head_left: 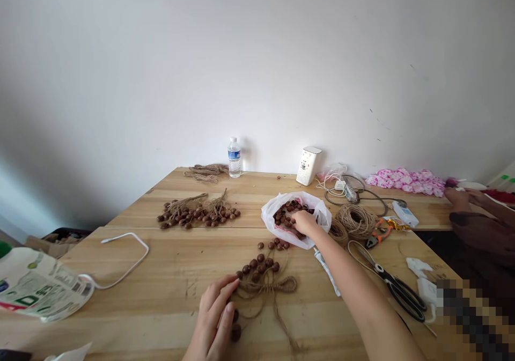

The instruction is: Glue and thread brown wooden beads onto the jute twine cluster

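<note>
My left hand (215, 312) rests on the table, fingers stretched out and apart, at the left edge of a twine bundle (267, 287) with a looped end. Round brown balls (261, 269), like wooden beads or nuts, lie around this bundle, some close to my fingertips. Further right, my right hand (303, 223) reaches into a white plastic bag (322, 211) full of the same brown balls (284, 216). Its fingertips are hidden among them, so I cannot see whether it grips any. A few loose balls (277, 243) lie just in front of the bag.
Finished-looking twine clusters (197, 213) lie at left, twine strands (207, 171) behind. A water bottle (234, 158) and white box (309, 166) stand by the wall. Right are twine rolls (356, 221), pliers (379, 235) and scissors (398, 288). Another person's hands (462, 196) are at far right.
</note>
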Action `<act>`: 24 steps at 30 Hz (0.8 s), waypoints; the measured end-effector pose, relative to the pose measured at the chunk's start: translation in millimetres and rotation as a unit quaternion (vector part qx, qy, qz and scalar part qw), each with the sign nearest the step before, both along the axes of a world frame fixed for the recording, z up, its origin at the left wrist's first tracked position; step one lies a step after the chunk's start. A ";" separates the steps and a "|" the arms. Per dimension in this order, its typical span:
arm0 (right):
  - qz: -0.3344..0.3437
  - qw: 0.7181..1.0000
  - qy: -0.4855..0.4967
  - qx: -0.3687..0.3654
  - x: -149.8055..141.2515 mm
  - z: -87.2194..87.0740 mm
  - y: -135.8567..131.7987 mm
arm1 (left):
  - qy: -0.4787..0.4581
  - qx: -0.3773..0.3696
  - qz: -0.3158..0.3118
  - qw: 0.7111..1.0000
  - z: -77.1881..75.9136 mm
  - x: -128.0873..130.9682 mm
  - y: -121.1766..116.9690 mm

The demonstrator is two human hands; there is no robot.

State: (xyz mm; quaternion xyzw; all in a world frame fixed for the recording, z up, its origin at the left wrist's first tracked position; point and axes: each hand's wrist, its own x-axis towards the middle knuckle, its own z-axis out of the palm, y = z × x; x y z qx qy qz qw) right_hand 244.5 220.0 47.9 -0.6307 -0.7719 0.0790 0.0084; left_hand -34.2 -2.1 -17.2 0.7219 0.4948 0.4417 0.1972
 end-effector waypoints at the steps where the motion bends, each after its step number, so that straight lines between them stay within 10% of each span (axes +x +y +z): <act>1: -0.003 1.000 0.000 0.004 1.5 -0.5 1.9 | 0.000 0.000 -0.001 1.000 0.8 0.3 0.0; 16: 0.040 0.998 0.045 -0.035 35.7 5.6 10.0 | 0.008 0.011 -0.012 1.000 3.6 1.5 0.6; 24: 0.031 0.991 0.110 0.063 28.5 19.0 -3.5 | -0.004 0.013 -0.009 1.000 8.1 2.3 -0.1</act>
